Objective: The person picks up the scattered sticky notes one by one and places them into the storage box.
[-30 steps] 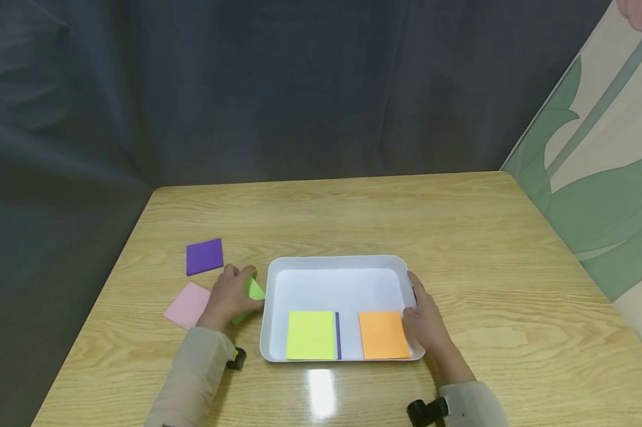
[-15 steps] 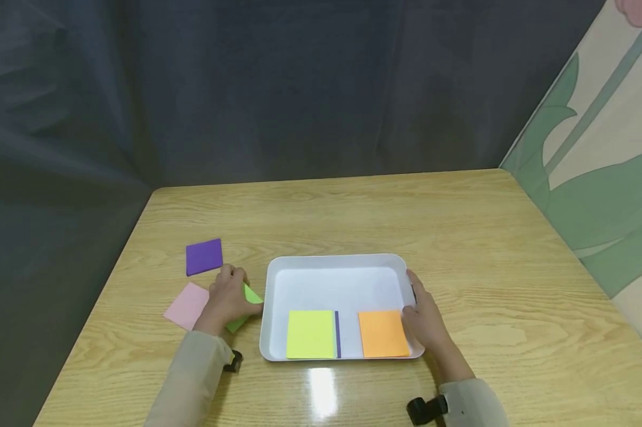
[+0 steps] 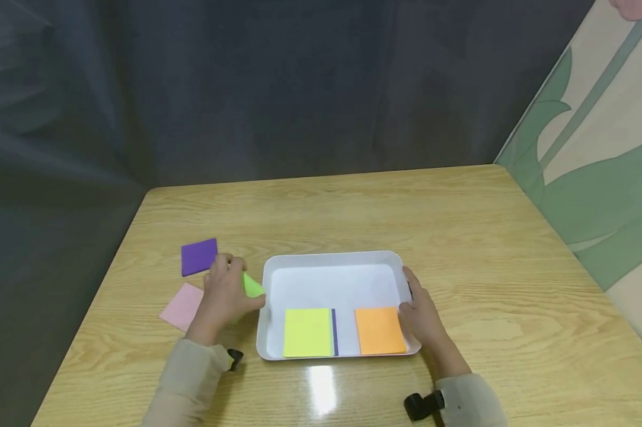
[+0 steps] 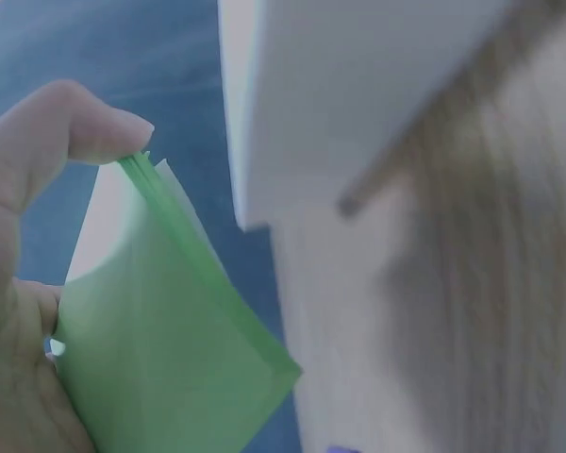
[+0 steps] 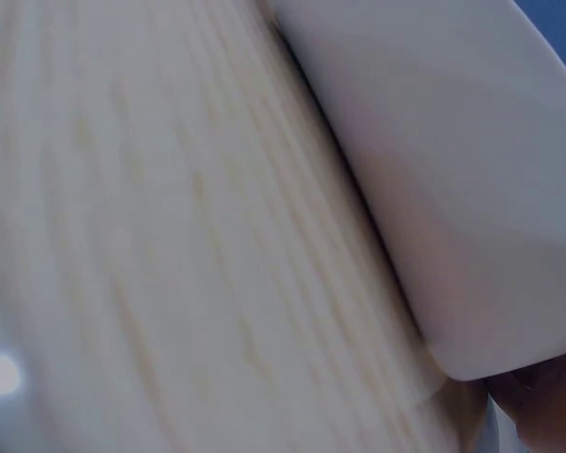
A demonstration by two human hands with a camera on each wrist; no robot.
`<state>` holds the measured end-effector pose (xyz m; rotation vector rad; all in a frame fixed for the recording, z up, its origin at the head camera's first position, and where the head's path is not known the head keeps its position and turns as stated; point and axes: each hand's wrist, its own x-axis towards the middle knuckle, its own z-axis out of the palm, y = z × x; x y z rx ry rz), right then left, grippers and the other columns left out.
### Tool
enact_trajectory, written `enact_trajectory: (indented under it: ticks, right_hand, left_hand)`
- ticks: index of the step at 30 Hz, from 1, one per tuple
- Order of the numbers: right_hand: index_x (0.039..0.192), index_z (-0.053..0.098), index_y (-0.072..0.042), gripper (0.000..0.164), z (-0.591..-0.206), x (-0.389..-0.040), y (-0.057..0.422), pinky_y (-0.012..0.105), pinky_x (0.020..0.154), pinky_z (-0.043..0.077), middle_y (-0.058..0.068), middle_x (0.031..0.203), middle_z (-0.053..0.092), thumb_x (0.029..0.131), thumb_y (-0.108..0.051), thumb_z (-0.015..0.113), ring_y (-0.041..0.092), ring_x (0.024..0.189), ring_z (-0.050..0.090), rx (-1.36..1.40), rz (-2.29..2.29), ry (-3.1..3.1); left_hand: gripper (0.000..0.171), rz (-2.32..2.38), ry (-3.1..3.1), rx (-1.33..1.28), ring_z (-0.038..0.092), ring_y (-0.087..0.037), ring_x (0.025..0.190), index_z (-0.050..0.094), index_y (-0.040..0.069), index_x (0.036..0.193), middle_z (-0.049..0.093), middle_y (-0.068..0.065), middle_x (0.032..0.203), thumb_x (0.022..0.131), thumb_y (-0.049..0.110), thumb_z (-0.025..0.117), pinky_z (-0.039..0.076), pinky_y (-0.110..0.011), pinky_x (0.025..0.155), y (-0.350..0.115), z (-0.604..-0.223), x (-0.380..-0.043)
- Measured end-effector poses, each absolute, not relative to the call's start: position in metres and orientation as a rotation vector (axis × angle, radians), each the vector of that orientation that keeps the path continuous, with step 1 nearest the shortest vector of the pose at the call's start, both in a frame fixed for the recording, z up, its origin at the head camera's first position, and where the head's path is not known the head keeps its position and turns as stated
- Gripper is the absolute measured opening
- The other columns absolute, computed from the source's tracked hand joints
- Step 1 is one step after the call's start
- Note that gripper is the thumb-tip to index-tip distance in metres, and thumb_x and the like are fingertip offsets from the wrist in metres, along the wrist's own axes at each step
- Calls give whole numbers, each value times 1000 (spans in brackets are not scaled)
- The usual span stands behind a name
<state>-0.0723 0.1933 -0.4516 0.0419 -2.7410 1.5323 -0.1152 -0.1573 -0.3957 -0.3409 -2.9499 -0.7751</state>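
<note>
My left hand grips a green sticky note pad at the left side of the white tray. In the left wrist view the thumb presses on one corner of the green pad, which is tilted and off the table. My right hand holds the tray's right side, thumb over the rim and fingers along the outer wall. Inside the tray, a yellow pad with a thin purple edge beside it lies at the front, and an orange pad near the right hand.
A purple pad and a pink pad lie on the wooden table left of the tray, the pink one partly behind the left hand. A dark curtain hangs behind, and a patterned cloth on the right.
My left hand has lifted the green pad from beside the tray and moved slightly back and up with it. The right hand keeps its hold on the tray.
</note>
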Motion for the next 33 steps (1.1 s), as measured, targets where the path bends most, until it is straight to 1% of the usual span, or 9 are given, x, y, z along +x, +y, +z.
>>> enact_trajectory:
  ticks: [5,9,14,18,22,27,31,33]
  right_hand:
    - [136,11,1,73,-451,-72,193,60,91,32,36,132,28,69,13,37,44,114,34,44,1534,-2738]
    - [136,11,1,73,-451,-72,192,60,92,31,36,132,28,69,13,36,44,114,33,30,1530,-2748]
    - [137,11,-1,72,-452,-73,193,59,93,31,37,133,27,70,12,36,42,114,34,7,1506,-2768]
    - [137,10,0,73,-452,-73,193,59,93,32,37,132,28,70,12,36,42,114,35,17,1522,-2757]
    - [137,10,0,73,-452,-73,193,60,91,33,38,130,30,69,12,36,44,112,36,23,1548,-2743]
    - [137,10,-1,73,-452,-73,193,60,90,34,38,130,30,69,12,36,44,112,37,17,1550,-2738]
    - [137,10,-2,73,-450,-73,192,59,93,32,36,132,28,70,11,36,42,114,34,-10,1558,-2751]
    - [138,10,-4,73,-449,-73,192,58,94,32,35,133,28,71,11,35,40,114,35,-39,1573,-2763]
  left_hand:
    - [57,-845,-2905,-396,32,-34,98,46,1,94,35,-21,107,54,32,71,31,-52,79,-141,-386,-109]
    - [57,-912,-2893,-445,32,-32,97,46,3,96,35,-18,107,54,31,71,31,-50,78,-125,-381,-105]
    - [58,-968,-2896,-502,33,-29,95,46,4,97,35,-12,105,54,31,74,31,-48,83,-102,-380,-103]
    - [56,-993,-2898,-561,34,-28,96,46,6,96,35,-11,106,53,32,73,32,-47,85,-84,-383,-102]
    - [55,-1009,-2891,-653,34,-26,97,45,9,94,35,-9,108,52,33,70,33,-44,81,-67,-388,-101]
    - [54,-994,-2916,-797,34,-23,96,46,9,95,35,-9,110,54,35,69,33,-38,75,-42,-395,-99]
    - [52,-905,-2918,-934,35,-20,90,47,10,93,35,-6,106,53,36,68,33,-34,70,-21,-401,-97]
    - [52,-858,-2911,-998,35,-19,88,47,11,93,35,-5,103,52,37,67,33,-32,69,-12,-404,-95]
